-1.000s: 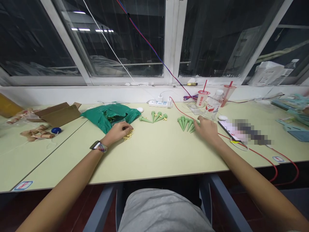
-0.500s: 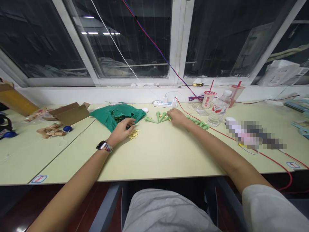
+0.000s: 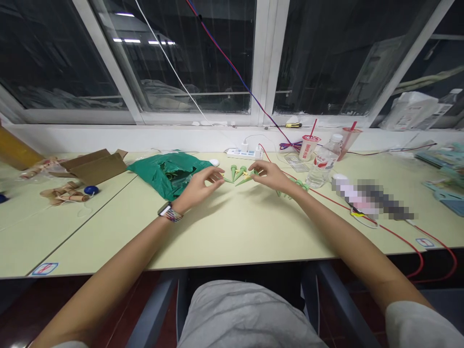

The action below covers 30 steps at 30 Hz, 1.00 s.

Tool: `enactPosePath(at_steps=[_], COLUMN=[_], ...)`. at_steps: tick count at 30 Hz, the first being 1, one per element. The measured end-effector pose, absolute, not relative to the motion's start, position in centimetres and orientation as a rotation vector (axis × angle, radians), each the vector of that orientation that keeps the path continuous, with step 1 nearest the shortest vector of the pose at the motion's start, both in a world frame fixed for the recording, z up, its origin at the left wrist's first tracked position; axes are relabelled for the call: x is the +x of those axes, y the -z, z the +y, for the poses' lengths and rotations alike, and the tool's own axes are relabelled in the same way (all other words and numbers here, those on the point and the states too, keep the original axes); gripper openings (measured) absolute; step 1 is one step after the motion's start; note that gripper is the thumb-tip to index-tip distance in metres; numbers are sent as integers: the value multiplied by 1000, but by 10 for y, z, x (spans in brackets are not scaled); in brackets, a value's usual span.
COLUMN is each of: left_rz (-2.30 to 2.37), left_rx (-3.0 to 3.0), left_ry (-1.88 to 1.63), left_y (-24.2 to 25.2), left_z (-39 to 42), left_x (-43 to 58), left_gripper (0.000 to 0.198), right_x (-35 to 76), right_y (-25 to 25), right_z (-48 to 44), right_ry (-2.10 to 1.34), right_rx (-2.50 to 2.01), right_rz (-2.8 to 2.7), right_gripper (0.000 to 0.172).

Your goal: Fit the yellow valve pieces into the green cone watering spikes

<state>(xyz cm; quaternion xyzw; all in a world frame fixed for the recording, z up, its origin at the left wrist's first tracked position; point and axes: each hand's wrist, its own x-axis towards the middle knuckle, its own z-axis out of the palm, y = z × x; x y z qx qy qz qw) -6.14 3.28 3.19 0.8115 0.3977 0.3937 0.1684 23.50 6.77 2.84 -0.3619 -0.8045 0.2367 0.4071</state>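
Observation:
Both hands hover just above the pale green table [image 3: 235, 227] and face each other. My right hand [image 3: 271, 175] pinches a green cone [image 3: 243, 180] by its wide end, with the tip pointing left. My left hand [image 3: 198, 186], with a watch on its wrist, is closed in a pinch close to that tip; what it holds is too small to make out. Two more green cones [image 3: 236, 170] lie just behind the hands. Another group of green cones [image 3: 297, 184] lies behind my right forearm. A crumpled green bag [image 3: 163, 170] lies beside the left hand.
A cardboard box [image 3: 92, 165] and wooden toys with a blue ball [image 3: 70, 193] lie at the left. A power strip [image 3: 243, 153], two cups with straws [image 3: 309, 147], a water bottle [image 3: 322, 163], a phone [image 3: 369, 199] and a red cable [image 3: 400, 234] sit at the right.
My right hand went from the right cone group to the middle cones and lifted one. My left hand left the small yellow pieces and rose toward the right hand.

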Motion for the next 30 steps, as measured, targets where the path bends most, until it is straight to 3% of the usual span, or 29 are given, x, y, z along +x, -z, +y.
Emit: enactPosePath(at_steps=[11, 17, 25, 30], left_rz=[911, 927, 866, 875], left_rx=[2010, 1939, 1969, 1849], left_ry=[-1118, -1142, -1168, -1130], left_y=[-14, -8, -12, -19], left_z=[15, 14, 13, 10], left_x=[-3, -8, -6, -9], left_gripper=[35, 36, 24, 28], right_x=[203, 200, 204, 211], right_y=[0, 9, 5, -3], right_z=[22, 20, 16, 8], right_ry=[-1017, -914, -1127, -1025], right_rx=[-756, -815, -739, -768], right_rz=[-1646, -1730, -1683, -1732], right_gripper=[38, 31, 40, 42])
